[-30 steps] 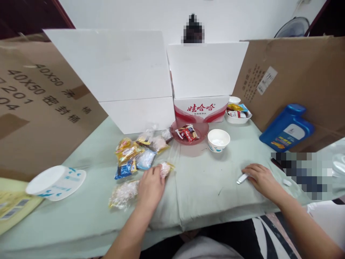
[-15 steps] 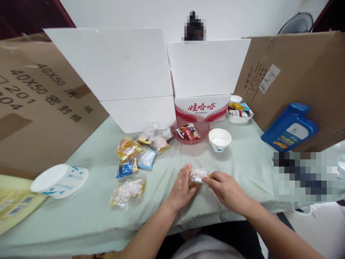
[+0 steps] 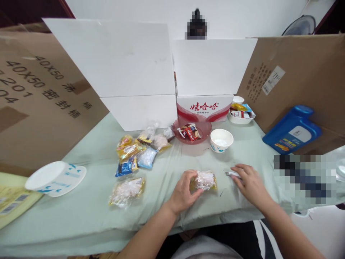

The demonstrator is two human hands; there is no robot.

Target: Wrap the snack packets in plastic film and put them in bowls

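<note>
My left hand curls round the left end of a clear-wrapped packet, thumb in front and fingers behind. The packet lies on the table and shows pale, crinkled film with yellow edges. To its right, my right hand is low over the cloth, its thumb and fingers closed on a slim white stick with a metal tip. The stick's rear end is hidden by the fingers, and its exact kind cannot be made out. A similar clear-wrapped packet lies apart on the left.
Several snack packets are heaped back left. Behind are a pink dish with red wrappers, a paper bowl and a filled white tray. A tipped bowl, blue bottle and cardboard boxes flank the green cloth.
My right hand has moved right, off the packet, with the white stick. The packet now lies flatter, more of it uncovered, and my left hand stays on its left end.
</note>
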